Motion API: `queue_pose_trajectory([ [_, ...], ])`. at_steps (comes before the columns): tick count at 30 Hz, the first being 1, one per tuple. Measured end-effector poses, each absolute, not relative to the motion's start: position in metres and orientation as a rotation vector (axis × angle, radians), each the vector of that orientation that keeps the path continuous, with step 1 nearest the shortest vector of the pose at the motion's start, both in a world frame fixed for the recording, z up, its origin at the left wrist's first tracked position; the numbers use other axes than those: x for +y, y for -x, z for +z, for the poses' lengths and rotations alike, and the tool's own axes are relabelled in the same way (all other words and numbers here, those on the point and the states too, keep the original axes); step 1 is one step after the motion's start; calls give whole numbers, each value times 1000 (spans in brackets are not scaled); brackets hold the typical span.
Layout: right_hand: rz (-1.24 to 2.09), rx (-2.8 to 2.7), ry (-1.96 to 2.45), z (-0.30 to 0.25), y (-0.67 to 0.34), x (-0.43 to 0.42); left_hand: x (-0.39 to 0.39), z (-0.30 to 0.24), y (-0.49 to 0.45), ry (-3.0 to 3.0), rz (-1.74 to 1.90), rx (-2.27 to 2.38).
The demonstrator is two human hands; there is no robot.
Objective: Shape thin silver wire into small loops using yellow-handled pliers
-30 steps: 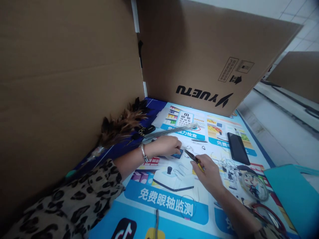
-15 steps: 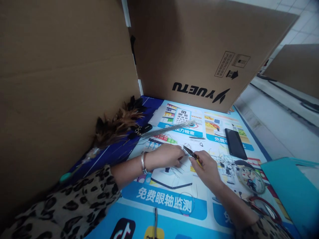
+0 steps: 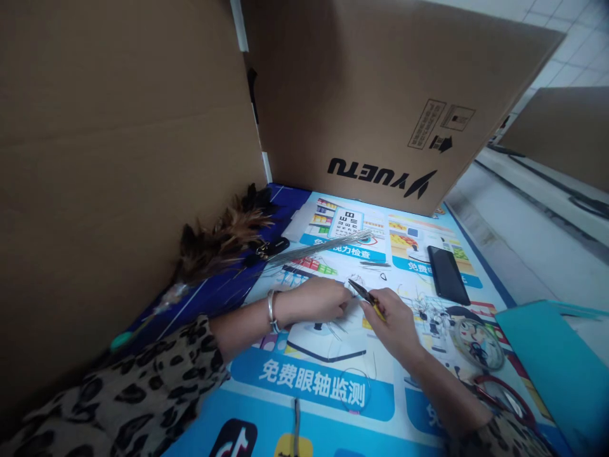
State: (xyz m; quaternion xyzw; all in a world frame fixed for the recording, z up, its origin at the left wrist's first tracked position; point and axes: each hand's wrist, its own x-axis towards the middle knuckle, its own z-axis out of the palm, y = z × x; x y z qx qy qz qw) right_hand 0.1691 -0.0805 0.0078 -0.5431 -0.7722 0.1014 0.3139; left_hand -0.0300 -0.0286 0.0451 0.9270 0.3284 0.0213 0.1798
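My right hand grips a pair of pliers with dark pointed jaws and yellow handles. The jaws point up and left, close to the fingertips of my left hand. My left fingers are pinched together on thin wire, whose fine strands show just below them; the pinch point itself is partly hidden. Beyond both hands lies a long bundle of straight metal wires. A small bent wire piece rests past the pliers, and a thin wire loop lies nearer to me.
Cardboard walls stand at the back and left. A black phone, a clear round roll, a red-rimmed object and a teal folder lie on the right. Brown feathers lie along the left wall.
Both hands and the pliers hold nearly the same position. The whole view has shifted very slightly.
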Motion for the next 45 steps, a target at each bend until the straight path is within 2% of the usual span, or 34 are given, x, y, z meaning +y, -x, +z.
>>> queue_pose_trajectory([
  [6,273,-2016,1435,8,-169,-80,-12,64,45,-2234,153,839],
  [12,213,-2041,1458,6,-171,-80,11,59,63,-1968,250,791],
  [24,40,-2152,1448,1,-174,-78,20,60,68,-1981,355,746],
  [45,-648,-2400,1299,21,-172,-86,17,61,66,-1792,260,703],
])
